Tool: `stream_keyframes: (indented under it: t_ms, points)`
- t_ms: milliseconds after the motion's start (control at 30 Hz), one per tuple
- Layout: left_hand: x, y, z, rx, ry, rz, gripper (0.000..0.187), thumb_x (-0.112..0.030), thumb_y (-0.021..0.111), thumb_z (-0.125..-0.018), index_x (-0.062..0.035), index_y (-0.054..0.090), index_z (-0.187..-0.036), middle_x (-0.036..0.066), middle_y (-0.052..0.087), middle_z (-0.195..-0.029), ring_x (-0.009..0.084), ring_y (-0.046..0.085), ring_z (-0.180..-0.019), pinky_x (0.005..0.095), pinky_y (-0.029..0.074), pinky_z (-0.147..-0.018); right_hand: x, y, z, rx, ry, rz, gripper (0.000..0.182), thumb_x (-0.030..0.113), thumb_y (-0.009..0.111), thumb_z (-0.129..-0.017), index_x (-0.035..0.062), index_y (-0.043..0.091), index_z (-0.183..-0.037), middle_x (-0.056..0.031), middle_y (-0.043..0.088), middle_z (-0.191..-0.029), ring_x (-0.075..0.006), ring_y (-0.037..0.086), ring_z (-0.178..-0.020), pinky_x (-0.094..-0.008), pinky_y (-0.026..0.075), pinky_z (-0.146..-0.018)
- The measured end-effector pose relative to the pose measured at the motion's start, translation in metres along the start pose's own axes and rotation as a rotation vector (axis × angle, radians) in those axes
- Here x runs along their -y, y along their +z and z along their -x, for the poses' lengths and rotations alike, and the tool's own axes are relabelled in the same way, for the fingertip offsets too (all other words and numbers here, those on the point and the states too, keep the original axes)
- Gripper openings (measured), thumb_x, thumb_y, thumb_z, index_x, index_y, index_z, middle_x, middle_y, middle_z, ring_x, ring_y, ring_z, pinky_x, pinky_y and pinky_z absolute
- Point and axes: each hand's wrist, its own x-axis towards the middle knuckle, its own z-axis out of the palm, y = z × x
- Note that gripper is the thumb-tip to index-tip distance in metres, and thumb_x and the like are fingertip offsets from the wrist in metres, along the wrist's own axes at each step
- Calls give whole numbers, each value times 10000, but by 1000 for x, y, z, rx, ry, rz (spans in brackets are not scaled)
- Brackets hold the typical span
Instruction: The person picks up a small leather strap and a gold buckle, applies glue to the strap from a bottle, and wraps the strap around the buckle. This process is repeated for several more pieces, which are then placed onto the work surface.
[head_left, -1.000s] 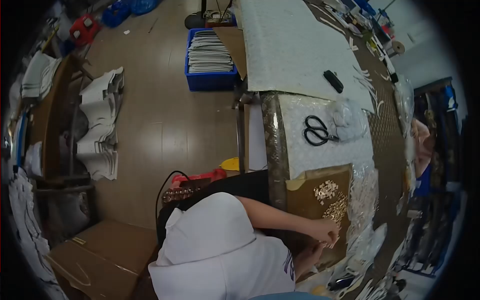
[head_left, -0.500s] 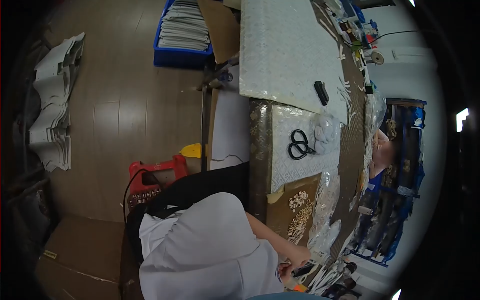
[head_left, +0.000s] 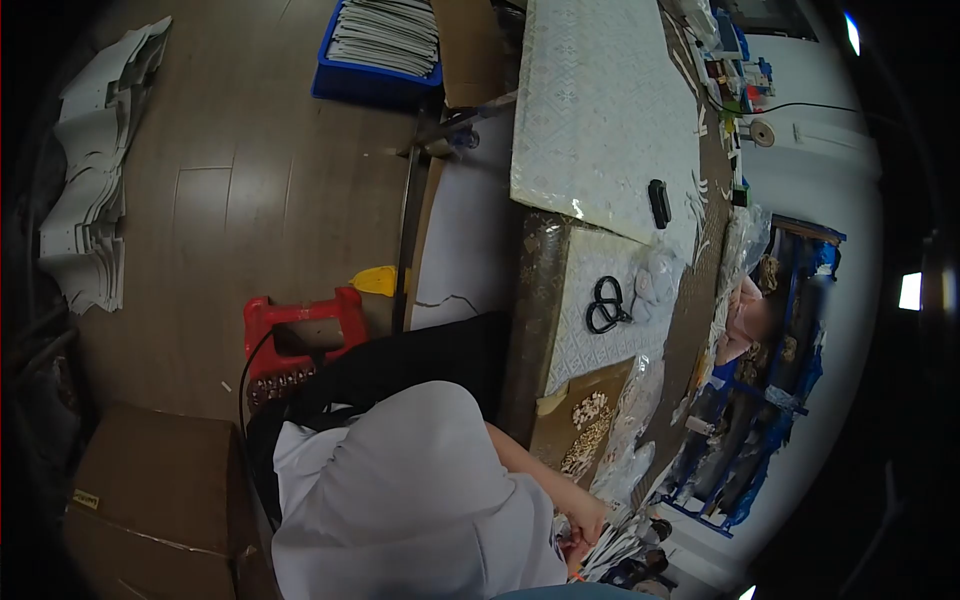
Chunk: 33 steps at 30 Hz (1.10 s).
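My left hand (head_left: 588,518) is low at the right of the view, past the end of my white sleeve, over the edge of the worktop. Its fingers are curled together; anything in them is too small to make out. Part of my right hand (head_left: 573,552) shows close beside it, mostly hidden by the sleeve, with a little orange-red next to it. Nearest to the hands is a cluster of white strips (head_left: 622,548). Farther along lies a brown cardboard sheet (head_left: 560,415) with piles of small pale pieces (head_left: 590,440), beside clear plastic bags (head_left: 625,470).
Black-handled scissors (head_left: 606,306) and a black stapler-like object (head_left: 659,204) lie on the worktop (head_left: 590,120). A co-worker (head_left: 745,320) is across it. A red stool (head_left: 305,325), a blue crate (head_left: 375,82) of white sheets and a cardboard box (head_left: 160,475) stand on the floor.
The view has tilted and shifted slightly, so the worktop sits farther right. My left hand appears a little further left, with its fingers still curled. Objects on the table keep their places.
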Motion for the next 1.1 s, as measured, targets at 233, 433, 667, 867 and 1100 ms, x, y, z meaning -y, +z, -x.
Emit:
stream_keyframes:
  t_ms: [233, 433, 667, 867, 1100]
  points:
    - [3, 5, 6, -11, -20, 76, 90, -71, 692, -659, -33, 727, -733, 77, 689, -678, 148, 663, -588, 269, 522, -525, 5, -16, 3, -14, 5, 26, 92, 96, 578, -911, 5, 581, -896, -58, 612, -835, -104, 576, -757, -222, 459, -680]
    - [18, 7, 10, -5, -87, 68, 101, -88, 709, -666, -30, 728, -747, 71, 694, -685, 124, 670, -603, 249, 531, -539, 4, -29, 7, -8, 13, 37, 91, 94, 578, -910, 5, 580, -892, -57, 611, -829, -102, 574, -752, -220, 457, -675]
    - [43, -2, 21, 20, -267, 87, 138, -71, 692, -678, -34, 728, -806, 75, 692, -694, 144, 666, -589, 267, 531, -535, -4, -46, 18, 18, 48, 6, 89, 92, 579, -909, 6, 578, -887, -56, 611, -822, -99, 572, -747, -217, 454, -669]
    - [16, -32, 47, -28, -323, 22, 136, -47, 645, -712, 12, 706, -818, 96, 692, -718, 143, 673, -620, 268, 530, -568, -18, -47, 26, 87, 93, -63, 88, 91, 579, -908, 6, 576, -883, -55, 611, -816, -97, 570, -742, -214, 451, -664]
    - [-3, -53, 50, -92, -439, -26, 159, -110, 711, -760, -22, 720, -893, 81, 700, -825, 113, 645, -765, 242, 499, -704, -30, -43, 9, 138, 138, -125, 70, 72, 596, -894, 3, 607, -883, -28, 623, -796, -77, 575, -731, -205, 447, -676]
